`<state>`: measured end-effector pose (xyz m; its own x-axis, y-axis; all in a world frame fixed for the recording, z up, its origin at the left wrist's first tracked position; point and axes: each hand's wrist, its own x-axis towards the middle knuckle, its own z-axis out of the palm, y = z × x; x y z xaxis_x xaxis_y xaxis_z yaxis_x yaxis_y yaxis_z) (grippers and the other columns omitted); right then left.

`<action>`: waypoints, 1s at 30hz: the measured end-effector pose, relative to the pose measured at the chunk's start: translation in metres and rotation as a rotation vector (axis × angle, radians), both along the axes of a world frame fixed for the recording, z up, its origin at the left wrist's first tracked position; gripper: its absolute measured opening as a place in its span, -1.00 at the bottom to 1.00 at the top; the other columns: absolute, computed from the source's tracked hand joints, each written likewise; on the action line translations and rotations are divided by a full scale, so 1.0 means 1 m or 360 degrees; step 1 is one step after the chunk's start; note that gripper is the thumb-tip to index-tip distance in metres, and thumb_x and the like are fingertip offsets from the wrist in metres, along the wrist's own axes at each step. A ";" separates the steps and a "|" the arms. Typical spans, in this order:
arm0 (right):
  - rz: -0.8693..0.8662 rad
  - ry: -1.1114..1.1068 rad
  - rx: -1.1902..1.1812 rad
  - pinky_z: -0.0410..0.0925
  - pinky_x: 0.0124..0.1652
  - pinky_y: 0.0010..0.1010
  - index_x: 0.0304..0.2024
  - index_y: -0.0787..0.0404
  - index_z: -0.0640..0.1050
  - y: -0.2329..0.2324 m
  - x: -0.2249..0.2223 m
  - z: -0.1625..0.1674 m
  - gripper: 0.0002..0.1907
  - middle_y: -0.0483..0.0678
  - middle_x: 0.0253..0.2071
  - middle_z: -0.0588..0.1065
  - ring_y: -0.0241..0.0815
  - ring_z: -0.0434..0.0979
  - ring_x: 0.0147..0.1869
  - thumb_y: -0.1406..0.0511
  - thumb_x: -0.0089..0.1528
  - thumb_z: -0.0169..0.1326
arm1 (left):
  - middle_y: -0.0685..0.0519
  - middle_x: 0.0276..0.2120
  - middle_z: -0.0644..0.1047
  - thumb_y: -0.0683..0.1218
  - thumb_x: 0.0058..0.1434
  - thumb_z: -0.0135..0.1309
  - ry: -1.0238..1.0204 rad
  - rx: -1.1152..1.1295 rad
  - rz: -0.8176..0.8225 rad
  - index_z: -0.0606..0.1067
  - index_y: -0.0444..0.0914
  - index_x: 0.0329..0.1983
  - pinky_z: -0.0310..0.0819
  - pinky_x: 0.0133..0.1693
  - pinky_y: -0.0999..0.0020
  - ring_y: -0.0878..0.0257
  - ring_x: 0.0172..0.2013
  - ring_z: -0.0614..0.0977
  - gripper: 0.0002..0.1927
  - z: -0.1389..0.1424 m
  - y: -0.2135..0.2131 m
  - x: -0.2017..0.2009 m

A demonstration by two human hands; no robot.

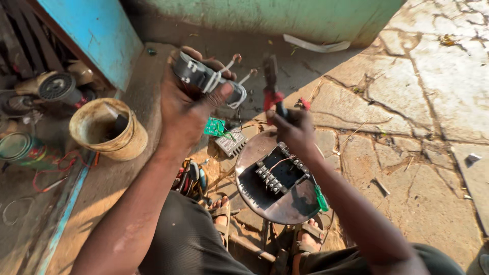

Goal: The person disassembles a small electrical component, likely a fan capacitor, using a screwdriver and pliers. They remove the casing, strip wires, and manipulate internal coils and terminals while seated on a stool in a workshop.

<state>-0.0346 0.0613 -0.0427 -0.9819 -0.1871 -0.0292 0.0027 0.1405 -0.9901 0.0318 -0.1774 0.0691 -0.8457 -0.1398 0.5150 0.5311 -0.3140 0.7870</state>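
My left hand (186,104) is raised and grips a small grey electrical part (204,77) with white wires and metal ring terminals sticking out to the right. My right hand (291,131) holds red-handled pliers (271,87), their jaws pointing up close to the wire ends. Below the hands, between my knees, rests a round metal plate (295,203) with a black rectangular opening and a terminal block (275,175). A green-handled screwdriver (321,198) lies on its right rim.
A dirty cream bucket (108,130) stands at left near a paint tin (20,147) and an angle grinder (53,86). A green circuit board (216,127) and a ribbed heat sink (230,143) lie on the ground. Loose tools (192,178) sit by my sandalled feet. Blue wall behind.
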 end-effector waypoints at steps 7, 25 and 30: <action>0.0597 0.0038 -0.0720 0.29 0.27 -0.11 0.12 0.19 0.42 0.143 0.019 0.099 -0.39 0.12 0.42 0.29 0.01 0.18 0.57 0.53 -0.02 0.07 | 0.00 -0.06 0.55 -0.39 0.22 0.29 -0.0087 -0.0124 -0.0208 0.23 -0.19 0.15 0.62 0.10 0.28 0.25 0.02 0.63 -0.41 -0.024 0.053 -0.020; 0.0965 -0.1076 -0.1347 0.56 -0.20 -0.06 0.24 0.38 0.31 0.157 0.077 0.023 -0.23 0.42 0.20 0.41 0.33 0.56 0.18 0.48 -0.10 -0.05 | -0.04 0.01 0.50 -0.47 0.17 0.22 -0.0007 -0.0374 -0.0228 0.20 -0.18 0.08 0.59 0.12 0.31 0.24 0.12 0.55 -0.40 -0.063 0.101 -0.062; 0.1031 -0.1130 -0.1504 0.56 -0.18 0.03 0.31 0.43 0.28 0.146 0.067 0.025 -0.22 0.44 0.23 0.40 0.33 0.51 0.16 0.50 -0.03 -0.04 | -0.04 0.02 0.50 -0.49 0.19 0.18 0.0003 -0.0297 -0.0262 0.20 -0.18 0.08 0.58 0.21 0.21 0.17 0.17 0.55 -0.42 -0.070 0.102 -0.069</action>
